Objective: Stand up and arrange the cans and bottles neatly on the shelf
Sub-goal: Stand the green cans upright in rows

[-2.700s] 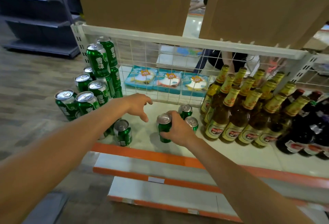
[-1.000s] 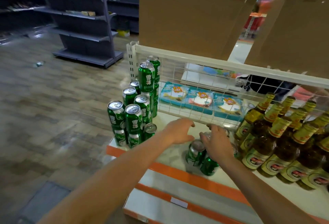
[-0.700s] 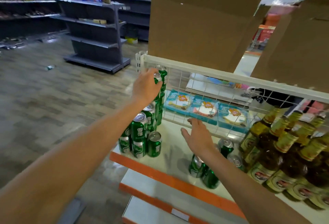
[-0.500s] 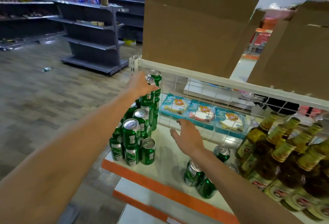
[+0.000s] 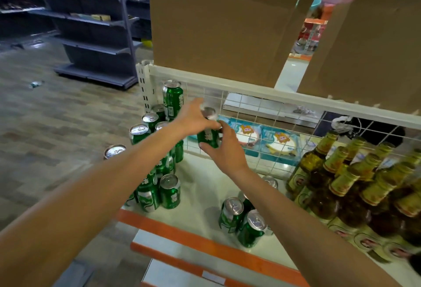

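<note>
Clutching green can [image 5: 208, 138] in left hand [image 5: 195, 120] and right hand [image 5: 226, 151], fingers curled. Stacked cans [image 5: 173, 100] just left of it, bottles [image 5: 315, 163] right, wire grid [image 5: 250, 92] behind, loose cans [image 5: 230, 216] below.

**Little legible print on the shelf goods**

No word or number can be read with certainty. The held can [image 5: 208, 137] carries white characters on green, smeared by blur. The topmost stacked can [image 5: 173, 101] shows a white panel with a barcode-like block, its digits too small to tell. The front cans [image 5: 169, 195] bear white markings, also illegible. The bottles [image 5: 341, 186] have cream-yellow body labels with a red oval emblem and gold neck bands, but their lettering is blurred. The blue packets [image 5: 276, 141] behind the wire grid [image 5: 262, 113] show only a cartoon figure. A small white tag [image 5: 210, 277] on the lower orange shelf edge [image 5: 173, 261] looks blank.
</note>
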The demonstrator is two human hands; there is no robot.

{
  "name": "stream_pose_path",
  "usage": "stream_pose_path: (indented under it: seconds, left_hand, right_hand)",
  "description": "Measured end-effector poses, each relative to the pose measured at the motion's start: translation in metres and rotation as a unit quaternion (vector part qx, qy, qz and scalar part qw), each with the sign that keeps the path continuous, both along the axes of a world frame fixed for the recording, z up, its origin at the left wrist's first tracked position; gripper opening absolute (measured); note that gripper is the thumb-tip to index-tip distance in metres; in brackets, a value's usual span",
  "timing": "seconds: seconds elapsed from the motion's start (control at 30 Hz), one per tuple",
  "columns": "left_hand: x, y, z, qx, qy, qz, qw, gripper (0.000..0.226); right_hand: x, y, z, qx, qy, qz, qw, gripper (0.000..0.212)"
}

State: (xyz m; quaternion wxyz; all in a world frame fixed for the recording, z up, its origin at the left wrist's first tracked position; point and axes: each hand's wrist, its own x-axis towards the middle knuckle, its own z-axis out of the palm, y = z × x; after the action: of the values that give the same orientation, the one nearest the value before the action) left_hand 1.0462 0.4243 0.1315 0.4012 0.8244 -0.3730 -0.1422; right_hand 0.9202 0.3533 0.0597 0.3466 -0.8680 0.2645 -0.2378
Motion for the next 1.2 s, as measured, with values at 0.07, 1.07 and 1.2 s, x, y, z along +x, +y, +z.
stream_pose_path:
  seconds: [0.07, 1.07, 1.2]
  left_hand:
    - [-0.013, -0.014, -0.014, 0.022, 0.018, -0.036, 0.999, 0.104]
    - [0.091, -0.002, -0.003, 0.006, -0.076, 0.242, 0.967, 0.073]
    - [0.097, -0.013, -0.010, -0.038, -0.041, 0.265, 0.963, 0.061]
  right_hand:
    - [-0.007, -0.013, -0.004, 0.015, -0.026, -0.018, 0.999, 0.082]
    - [-0.052, -0.161, -0.115, -0.046, 0.446, -0.033, 0.893, 0.098]
    - [-0.050, -0.133, -0.073, -0.110, 0.368, -0.073, 0.920, 0.075]
